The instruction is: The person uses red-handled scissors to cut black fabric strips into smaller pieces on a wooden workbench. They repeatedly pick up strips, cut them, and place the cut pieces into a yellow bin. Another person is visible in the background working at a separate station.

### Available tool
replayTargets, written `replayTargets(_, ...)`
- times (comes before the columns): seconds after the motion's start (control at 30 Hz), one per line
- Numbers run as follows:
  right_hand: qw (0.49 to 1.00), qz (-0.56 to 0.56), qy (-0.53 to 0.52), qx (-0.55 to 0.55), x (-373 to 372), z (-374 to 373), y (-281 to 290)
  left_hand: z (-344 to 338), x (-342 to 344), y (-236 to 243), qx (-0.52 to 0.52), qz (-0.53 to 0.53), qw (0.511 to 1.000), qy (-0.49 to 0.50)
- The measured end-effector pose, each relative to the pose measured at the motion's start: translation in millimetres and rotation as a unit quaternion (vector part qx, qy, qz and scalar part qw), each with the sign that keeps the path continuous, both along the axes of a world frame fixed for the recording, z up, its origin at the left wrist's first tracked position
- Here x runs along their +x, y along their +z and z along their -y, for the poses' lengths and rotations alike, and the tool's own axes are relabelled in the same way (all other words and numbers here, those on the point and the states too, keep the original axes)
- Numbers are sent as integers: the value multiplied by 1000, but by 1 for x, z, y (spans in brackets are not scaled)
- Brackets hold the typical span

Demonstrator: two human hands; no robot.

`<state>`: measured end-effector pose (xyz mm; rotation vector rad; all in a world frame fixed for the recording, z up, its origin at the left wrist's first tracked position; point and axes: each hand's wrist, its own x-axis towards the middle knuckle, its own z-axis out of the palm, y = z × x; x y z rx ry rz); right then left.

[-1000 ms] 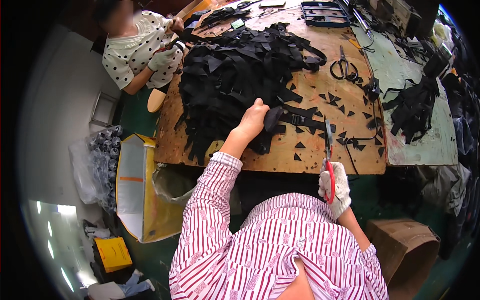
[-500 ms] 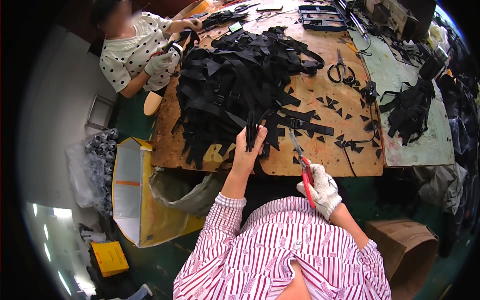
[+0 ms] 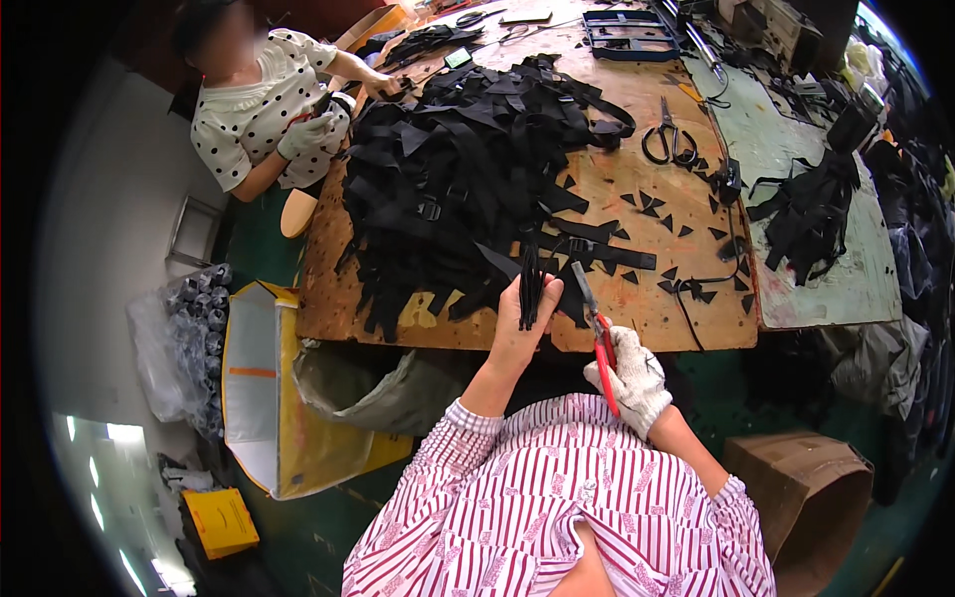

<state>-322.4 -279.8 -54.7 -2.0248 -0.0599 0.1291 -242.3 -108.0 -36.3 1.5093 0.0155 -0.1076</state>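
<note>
My bare left hand [image 3: 524, 316] grips a bundle of black straps [image 3: 531, 289] at the table's near edge, their ends standing up between thumb and fingers. My right hand [image 3: 634, 374], in a white knitted glove, is closed round a red-handled tool [image 3: 604, 353] with a long grey metal end pointing up toward the bundle, a little apart from it. The exact kind of tool is unclear. Just beyond the left hand lies a big heap of black webbing straps [image 3: 448, 159]. A strap with a buckle [image 3: 580, 248] lies right of the bundle.
Black scissors [image 3: 669, 139] and scattered black triangular scraps [image 3: 652, 206] lie on the wooden table [image 3: 577, 338]. A co-worker [image 3: 269, 99] stands at the far left, handling straps. A blue tray [image 3: 633, 36] sits at the back. Below are a yellow bin [image 3: 288, 438] and a cardboard box [image 3: 796, 488].
My left hand has moved right and slightly nearer with the bundle, closer to the red-handled tool. My right hand has shifted slightly left. The co-worker's bare hand has come lower, beside the heap.
</note>
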Motion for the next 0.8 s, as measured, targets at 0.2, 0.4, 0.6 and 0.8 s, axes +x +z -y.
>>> replayTargets(0.2, 1000, 1, 2, -18, 0, 3, 1, 6, -2, -1, 30, 38, 999, 2)
replayTargets(0.4, 1000, -1, -15, 20, -4, 4, -1, 15, -8, 9, 24, 8, 1000, -3)
replayTargets(0.6, 994, -80, -25, 64, -6, 1, -2, 11, -2, 1, 8, 28, 1000, -5)
replayTargets(0.8, 994, -79, -18, 79, 0, 5, 0, 12, -12, -6, 119, 72, 990, -33)
